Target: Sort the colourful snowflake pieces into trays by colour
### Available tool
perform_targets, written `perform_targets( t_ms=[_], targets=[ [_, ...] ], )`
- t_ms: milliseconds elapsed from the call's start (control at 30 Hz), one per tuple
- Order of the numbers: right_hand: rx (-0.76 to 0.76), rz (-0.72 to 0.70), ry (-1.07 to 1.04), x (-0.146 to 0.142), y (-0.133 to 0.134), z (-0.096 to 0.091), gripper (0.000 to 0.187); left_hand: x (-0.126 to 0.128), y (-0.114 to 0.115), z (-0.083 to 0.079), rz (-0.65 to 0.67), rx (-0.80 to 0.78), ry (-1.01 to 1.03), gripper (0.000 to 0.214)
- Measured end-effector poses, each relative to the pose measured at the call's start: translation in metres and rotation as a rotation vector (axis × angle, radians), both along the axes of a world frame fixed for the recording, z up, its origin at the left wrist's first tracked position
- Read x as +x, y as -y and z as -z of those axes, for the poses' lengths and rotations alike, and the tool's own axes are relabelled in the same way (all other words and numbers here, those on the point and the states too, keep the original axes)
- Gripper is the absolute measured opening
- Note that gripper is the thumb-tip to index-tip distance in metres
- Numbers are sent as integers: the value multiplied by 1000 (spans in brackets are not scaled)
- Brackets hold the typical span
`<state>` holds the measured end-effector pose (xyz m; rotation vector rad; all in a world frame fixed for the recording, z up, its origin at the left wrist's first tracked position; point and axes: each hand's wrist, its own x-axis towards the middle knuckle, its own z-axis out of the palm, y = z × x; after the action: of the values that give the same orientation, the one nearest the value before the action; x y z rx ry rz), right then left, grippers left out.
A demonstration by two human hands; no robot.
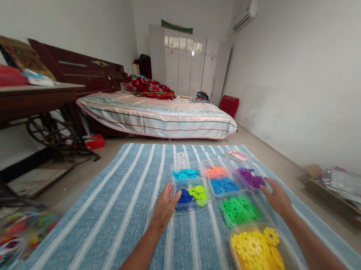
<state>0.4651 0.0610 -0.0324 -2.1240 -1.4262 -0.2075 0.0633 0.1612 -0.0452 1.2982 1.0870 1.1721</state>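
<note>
Several clear plastic tubs of flower-shaped disc pieces stand together on a striped cloth. My left hand [164,207] is at the left side of a tub with dark blue pieces [186,196] and lime pieces [198,195]; its thumb and fingers are apart, the thumb by the rim. My right hand [277,198] is beside the tub of purple pieces [250,178], fingers apart and near its right edge. Light blue pieces [186,174], orange pieces [217,172], blue pieces [224,185], green pieces [241,210] and yellow pieces [256,252] fill the other compartments. Whether either hand presses on a tub is unclear.
The blue-and-white striped cloth [134,203] covers the surface before me. A red-and-white label [238,155] lies near its far edge. Bags of colourful items [8,237] sit at lower left, below a sewing-machine table [26,93]. A cardboard box [337,203] stands right; a bed [163,118] is beyond.
</note>
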Motion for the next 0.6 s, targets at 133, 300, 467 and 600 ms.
perform_targets(
  t_ms=[133, 300, 467, 600],
  targets=[
    [-215, -99, 135, -2, -32, -2, 47, -1, -1, 3, -4, 3, 10, 73],
    [-283, -111, 171, -3, -38, -2, 49, -2, -1, 6, -9, -4, 16, 72],
    [-263, -145, 188, 2, -48, -2, 47, -1, 0, 5, -5, -1, 23, 75],
    [-237, -272, 177, 0, -56, 3, 48, -1, 0, 6, -17, -6, 35, 74]
  ],
)
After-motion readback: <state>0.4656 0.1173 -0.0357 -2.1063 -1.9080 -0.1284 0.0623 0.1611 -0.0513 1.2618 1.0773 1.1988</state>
